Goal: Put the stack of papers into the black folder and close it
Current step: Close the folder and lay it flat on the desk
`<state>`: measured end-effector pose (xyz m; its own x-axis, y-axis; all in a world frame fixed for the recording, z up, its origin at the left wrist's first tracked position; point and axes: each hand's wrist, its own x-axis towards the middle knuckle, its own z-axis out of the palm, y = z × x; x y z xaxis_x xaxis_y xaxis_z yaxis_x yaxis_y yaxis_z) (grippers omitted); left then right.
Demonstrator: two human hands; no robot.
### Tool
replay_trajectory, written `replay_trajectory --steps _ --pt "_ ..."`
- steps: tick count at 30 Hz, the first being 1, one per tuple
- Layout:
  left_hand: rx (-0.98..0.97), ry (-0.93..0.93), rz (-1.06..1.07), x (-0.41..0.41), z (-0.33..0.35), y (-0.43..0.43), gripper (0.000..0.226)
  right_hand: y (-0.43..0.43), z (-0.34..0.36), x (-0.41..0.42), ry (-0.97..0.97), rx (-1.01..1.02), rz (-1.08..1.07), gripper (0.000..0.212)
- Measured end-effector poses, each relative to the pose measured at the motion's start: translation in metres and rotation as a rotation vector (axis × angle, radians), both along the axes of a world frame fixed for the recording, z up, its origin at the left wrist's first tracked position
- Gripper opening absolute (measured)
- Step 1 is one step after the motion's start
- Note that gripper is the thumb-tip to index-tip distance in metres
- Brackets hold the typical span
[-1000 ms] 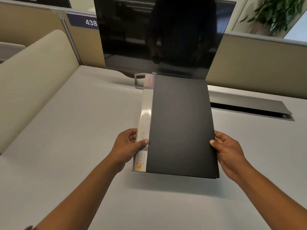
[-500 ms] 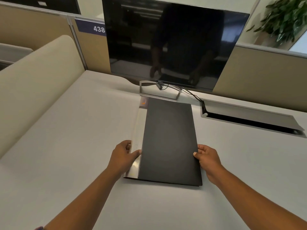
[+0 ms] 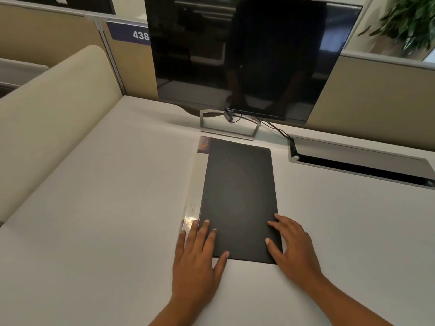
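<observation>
The black folder (image 3: 237,196) lies closed and flat on the white desk (image 3: 106,208), with its glossy labelled spine strip along the left edge. My left hand (image 3: 200,252) rests flat on its near left corner, fingers spread over the spine and cover. My right hand (image 3: 293,245) lies flat on the near right corner, fingers apart. Neither hand grips anything. No papers show; whatever is inside the folder is hidden.
A dark monitor (image 3: 247,55) on a silver stand (image 3: 229,129) stands just beyond the folder. A cable runs into an open cable tray slot (image 3: 357,165) at the right. A beige padded divider (image 3: 51,109) borders the left. A plant (image 3: 409,20) is at the far right.
The folder went from being held up off the desk to lying flat on it. Both hands let go of its edges and now rest spread on top of the cover.
</observation>
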<state>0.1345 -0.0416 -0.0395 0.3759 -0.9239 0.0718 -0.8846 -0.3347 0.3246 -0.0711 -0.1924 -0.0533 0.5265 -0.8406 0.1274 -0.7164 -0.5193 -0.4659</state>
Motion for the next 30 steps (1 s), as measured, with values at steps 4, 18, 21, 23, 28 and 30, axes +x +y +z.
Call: replay_trajectory --steps 4,18,21,23,28,30 --pt "0.064 0.026 0.016 0.002 0.004 -0.005 0.078 -0.002 0.000 0.005 0.096 -0.031 -0.001 0.050" --pt "0.067 -0.035 0.129 -0.001 -0.011 -0.010 0.078 0.003 0.005 0.009 0.267 -0.046 0.054 0.066" --pt "0.068 -0.053 0.192 0.000 -0.011 -0.010 0.082 0.005 0.006 0.009 0.289 -0.045 0.076 0.066" --pt "0.061 -0.063 0.221 -0.001 -0.009 -0.010 0.083 0.007 0.007 0.008 0.309 -0.051 0.089 0.066" --pt "0.047 -0.076 0.216 -0.001 -0.010 -0.008 0.082 0.007 0.010 0.006 0.363 -0.034 0.110 0.068" --pt "0.019 -0.074 0.214 -0.001 -0.009 -0.009 0.081 0.012 0.010 0.001 0.337 -0.016 0.100 0.070"
